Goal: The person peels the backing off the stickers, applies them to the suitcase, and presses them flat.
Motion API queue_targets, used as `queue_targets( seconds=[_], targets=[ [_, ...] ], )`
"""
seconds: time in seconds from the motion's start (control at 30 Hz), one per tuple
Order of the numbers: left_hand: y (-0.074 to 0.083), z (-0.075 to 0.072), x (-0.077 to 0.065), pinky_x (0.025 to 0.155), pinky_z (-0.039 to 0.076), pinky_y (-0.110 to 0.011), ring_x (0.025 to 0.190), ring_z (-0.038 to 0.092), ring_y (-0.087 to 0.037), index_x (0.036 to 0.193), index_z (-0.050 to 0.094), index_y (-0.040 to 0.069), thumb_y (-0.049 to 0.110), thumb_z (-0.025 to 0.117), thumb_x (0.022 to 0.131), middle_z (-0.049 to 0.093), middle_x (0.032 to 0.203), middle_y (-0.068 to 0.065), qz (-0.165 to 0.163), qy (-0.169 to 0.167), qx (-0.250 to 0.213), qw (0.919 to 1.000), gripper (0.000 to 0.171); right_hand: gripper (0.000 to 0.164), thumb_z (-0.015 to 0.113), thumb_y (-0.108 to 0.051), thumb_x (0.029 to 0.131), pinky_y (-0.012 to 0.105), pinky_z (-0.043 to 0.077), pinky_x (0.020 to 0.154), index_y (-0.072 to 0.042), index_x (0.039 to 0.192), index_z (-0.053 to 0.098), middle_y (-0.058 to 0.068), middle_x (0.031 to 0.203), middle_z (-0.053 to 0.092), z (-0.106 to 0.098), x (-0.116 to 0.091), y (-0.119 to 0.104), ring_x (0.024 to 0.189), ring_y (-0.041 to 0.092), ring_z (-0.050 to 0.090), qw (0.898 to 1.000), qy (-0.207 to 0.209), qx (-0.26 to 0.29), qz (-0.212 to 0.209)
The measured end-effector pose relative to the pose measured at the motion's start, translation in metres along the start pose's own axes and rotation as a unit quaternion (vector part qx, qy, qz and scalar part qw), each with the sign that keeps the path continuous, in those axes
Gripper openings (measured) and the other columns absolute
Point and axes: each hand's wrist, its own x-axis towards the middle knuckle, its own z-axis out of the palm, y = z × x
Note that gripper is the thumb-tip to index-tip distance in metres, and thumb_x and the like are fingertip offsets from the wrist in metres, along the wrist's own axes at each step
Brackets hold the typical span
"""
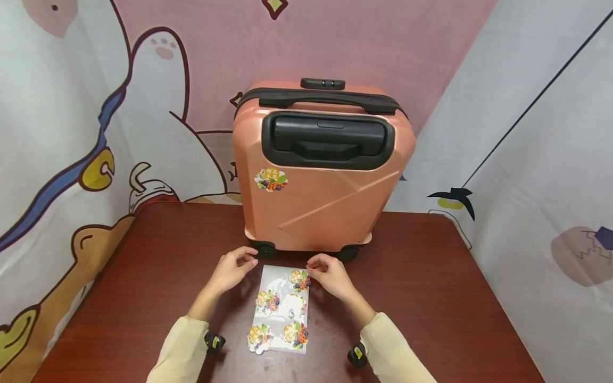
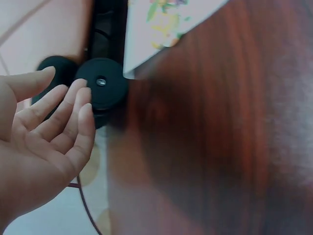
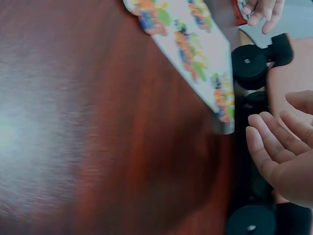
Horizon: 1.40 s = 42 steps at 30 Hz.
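Note:
A white sticker sheet (image 1: 279,285) with several colourful fruit-and-flower stickers lies on the table in front of a suitcase (image 1: 325,207). One similar round sticker (image 1: 271,180) is on the suitcase's upper left face. My left hand (image 1: 233,270) hovers off the sheet's far left corner, by a black wheel (image 2: 100,83), with loosely bent fingers and nothing between them. At the far right corner, my right hand (image 1: 330,274) overlaps the sheet's edge in the head view. The right wrist view shows its fingers (image 3: 274,139) relaxed and apart from the sheet (image 3: 195,54), holding nothing.
The pink-orange suitcase stands upright on the dark red table (image 1: 431,298), its black telescopic handle (image 1: 330,135) pushed down. Behind it hangs a cartoon-printed cloth (image 1: 311,42). Both wrists carry small black devices, one of them a left wrist camera (image 1: 214,342).

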Motion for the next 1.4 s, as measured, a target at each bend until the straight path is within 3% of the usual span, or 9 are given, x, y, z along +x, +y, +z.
queue_targets(
  seconds=[0.13,0.27,0.47,0.6,0.9,1.07,1.2,1.3,1.4],
  targets=[
    [-0.014,0.007,-0.004,0.064,0.05,-0.033,0.074,0.063,-0.023,0.107,0.059,-0.002,0.008,0.062,0.085,0.065,0.086,-0.008,-0.034,-0.038,-0.008,0.9987,0.024,0.016,0.064,0.0,0.082,0.033,0.052,0.057,0.006,0.096,0.061,0.015,0.086,0.065,0.006,-0.005,0.019,0.074,0.032,0.063,1.0,-0.005,0.012,0.026],
    [-0.022,0.013,-0.006,0.055,0.048,-0.028,0.066,0.061,-0.023,0.11,0.057,-0.004,0.006,0.061,0.085,0.064,0.083,-0.008,-0.053,-0.064,-0.02,0.9964,0.027,0.017,0.065,0.0,0.081,0.029,0.051,0.056,0.007,0.095,0.06,0.017,0.086,0.065,0.011,-0.009,0.033,0.071,0.029,0.063,0.999,0.007,0.018,0.046],
    [-0.027,0.02,-0.008,0.058,0.047,-0.027,0.07,0.06,-0.018,0.108,0.057,-0.005,0.003,0.061,0.083,0.065,0.084,-0.008,-0.048,-0.063,-0.017,0.9967,0.027,0.02,0.065,0.002,0.08,0.032,0.052,0.056,0.01,0.097,0.059,0.022,0.088,0.064,0.015,-0.012,0.041,0.07,0.028,0.062,0.996,0.025,0.05,0.063],
    [-0.028,0.024,-0.009,0.06,0.048,-0.027,0.079,0.061,-0.02,0.109,0.057,-0.004,0.004,0.062,0.083,0.065,0.089,-0.01,-0.052,-0.064,-0.011,0.9965,0.028,0.019,0.064,0.003,0.081,0.03,0.051,0.055,0.01,0.098,0.059,0.02,0.088,0.064,0.018,-0.012,0.041,0.068,0.027,0.061,0.996,0.026,0.05,0.071],
    [-0.026,0.029,-0.007,0.055,0.048,-0.027,0.081,0.06,-0.024,0.108,0.058,-0.004,0.002,0.063,0.082,0.064,0.09,-0.013,-0.051,-0.065,-0.017,0.9964,0.028,0.019,0.064,0.005,0.079,0.026,0.048,0.051,0.011,0.097,0.059,0.021,0.085,0.064,0.022,-0.01,0.04,0.063,0.018,0.058,0.996,0.033,0.045,0.072],
    [-0.026,0.031,-0.006,0.056,0.047,-0.027,0.077,0.06,-0.02,0.104,0.06,-0.003,0.0,0.063,0.081,0.064,0.086,-0.008,-0.046,-0.046,-0.015,0.9978,0.023,0.018,0.062,0.008,0.08,0.032,0.049,0.052,0.012,0.097,0.058,0.023,0.082,0.062,0.023,-0.012,0.03,0.062,0.025,0.058,0.996,0.035,0.056,0.062],
    [-0.022,0.031,-0.006,0.049,0.046,-0.027,0.069,0.059,-0.02,0.099,0.062,-0.003,-0.002,0.063,0.082,0.064,0.082,-0.008,-0.048,-0.023,-0.024,0.9983,0.018,0.015,0.06,0.01,0.08,0.04,0.05,0.052,0.013,0.095,0.058,0.024,0.078,0.061,0.026,-0.011,0.03,0.061,0.032,0.058,0.995,0.053,0.06,0.057],
    [-0.018,0.03,-0.006,0.049,0.046,-0.026,0.067,0.06,-0.019,0.096,0.063,-0.002,-0.002,0.064,0.081,0.065,0.08,-0.007,-0.044,-0.005,-0.024,0.9987,0.015,0.013,0.062,0.006,0.081,0.034,0.05,0.049,0.01,0.093,0.06,0.02,0.075,0.062,0.028,-0.01,0.035,0.058,0.028,0.058,0.994,0.074,0.058,0.047],
    [-0.015,0.03,-0.005,0.057,0.047,-0.026,0.069,0.06,-0.017,0.091,0.065,-0.001,-0.002,0.066,0.079,0.065,0.078,-0.005,-0.033,0.008,-0.018,0.9993,0.013,0.012,0.065,0.003,0.08,0.025,0.047,0.047,0.008,0.091,0.062,0.016,0.072,0.062,0.027,-0.01,0.03,0.057,0.02,0.057,0.994,0.096,0.046,0.034]
  ],
)
